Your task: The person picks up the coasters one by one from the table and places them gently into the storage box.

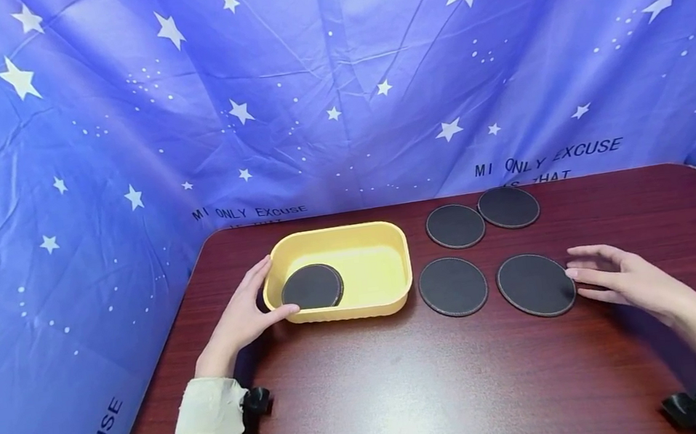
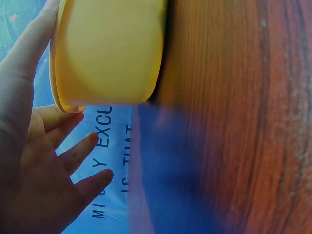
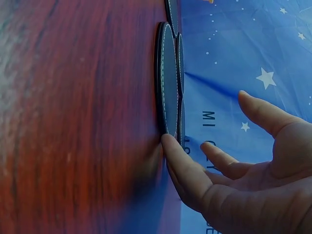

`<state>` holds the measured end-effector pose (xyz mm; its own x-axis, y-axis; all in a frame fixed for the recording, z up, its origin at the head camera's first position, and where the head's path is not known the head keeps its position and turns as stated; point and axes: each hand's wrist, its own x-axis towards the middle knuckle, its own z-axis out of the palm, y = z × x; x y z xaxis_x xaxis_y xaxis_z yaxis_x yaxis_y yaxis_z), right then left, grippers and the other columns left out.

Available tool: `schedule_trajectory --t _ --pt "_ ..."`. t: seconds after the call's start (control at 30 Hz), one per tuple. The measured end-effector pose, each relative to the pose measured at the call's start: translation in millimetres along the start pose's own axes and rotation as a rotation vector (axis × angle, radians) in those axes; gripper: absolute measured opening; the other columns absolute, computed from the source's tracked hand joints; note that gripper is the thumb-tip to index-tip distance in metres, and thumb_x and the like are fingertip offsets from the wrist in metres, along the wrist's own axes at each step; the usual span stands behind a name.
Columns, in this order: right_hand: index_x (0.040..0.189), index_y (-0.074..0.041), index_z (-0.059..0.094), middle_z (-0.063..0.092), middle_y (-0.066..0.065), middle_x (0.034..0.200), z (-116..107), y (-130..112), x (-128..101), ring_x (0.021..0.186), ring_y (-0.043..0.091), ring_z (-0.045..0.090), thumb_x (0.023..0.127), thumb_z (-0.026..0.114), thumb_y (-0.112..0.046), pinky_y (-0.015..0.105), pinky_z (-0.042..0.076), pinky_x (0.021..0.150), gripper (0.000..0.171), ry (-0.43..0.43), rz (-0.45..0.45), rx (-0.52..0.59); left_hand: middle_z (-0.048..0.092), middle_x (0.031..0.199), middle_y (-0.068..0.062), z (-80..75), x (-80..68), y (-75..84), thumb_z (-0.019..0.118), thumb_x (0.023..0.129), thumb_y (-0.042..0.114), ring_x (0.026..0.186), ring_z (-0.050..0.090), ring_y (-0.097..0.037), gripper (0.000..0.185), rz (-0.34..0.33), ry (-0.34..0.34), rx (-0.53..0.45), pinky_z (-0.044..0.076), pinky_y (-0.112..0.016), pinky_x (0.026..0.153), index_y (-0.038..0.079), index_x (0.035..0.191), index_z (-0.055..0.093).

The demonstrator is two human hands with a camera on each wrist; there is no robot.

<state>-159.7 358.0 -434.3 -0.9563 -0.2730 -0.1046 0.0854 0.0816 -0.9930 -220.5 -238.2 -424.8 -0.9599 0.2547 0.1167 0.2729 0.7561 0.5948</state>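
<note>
The left hand (image 1: 245, 318) rests against the 9 o'clock end of the yellow tray (image 1: 391, 244), thumb along the near rim and fingers (image 2: 80, 151) loosely spread, grasping nothing. 1 black round coaster (image 1: 312, 287) lies inside the tray, leaning at its 9 o'clock end.

The right hand (image 1: 623, 276) lies low over the dark wooden table (image 1: 412, 399), fingers (image 3: 183, 165) released and extended; 1 fingertip touches the 3 o'clock edge of the nearest coaster (image 1: 536, 284), which lies flat on the table. Just beside it, at its 9 o'clock, lies the second coaster (image 1: 453, 287), between it and the tray. Toward 12 o'clock lies a far pair of coasters (image 1: 481, 217), edges overlapping slightly. A blue star-printed cloth (image 1: 330, 80) stands behind the table.
</note>
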Motion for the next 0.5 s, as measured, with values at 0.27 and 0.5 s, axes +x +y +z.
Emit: schedule_trajectory --t 0.27,0.5 --pt "0.117 -0.034 0.059 0.069 -0.016 0.110 5.4 -1.8 3.0 0.097 0.001 0.070 0.101 0.050 0.001 0.022 0.060 0.078 0.039 -0.044 0.013 0.038 0.027 0.165 -0.008 0.7 -0.4 -0.9 0.084 0.077 0.044 0.151 0.026 -0.034 0.103 0.000 0.001 0.004 0.027 -0.057 0.120 0.008 0.157 0.030" --pt "0.120 -0.032 0.061 0.071 -0.012 0.112 7.7 -2.0 5.6 0.099 0.004 0.070 0.102 0.046 0.003 0.023 0.060 0.081 0.042 -0.096 -0.011 0.114 0.027 0.165 -0.007 0.4 0.1 -1.9 0.084 0.076 0.043 0.152 0.026 -0.032 0.103 0.001 0.003 -0.001 0.027 -0.055 0.121 0.009 0.157 0.031"
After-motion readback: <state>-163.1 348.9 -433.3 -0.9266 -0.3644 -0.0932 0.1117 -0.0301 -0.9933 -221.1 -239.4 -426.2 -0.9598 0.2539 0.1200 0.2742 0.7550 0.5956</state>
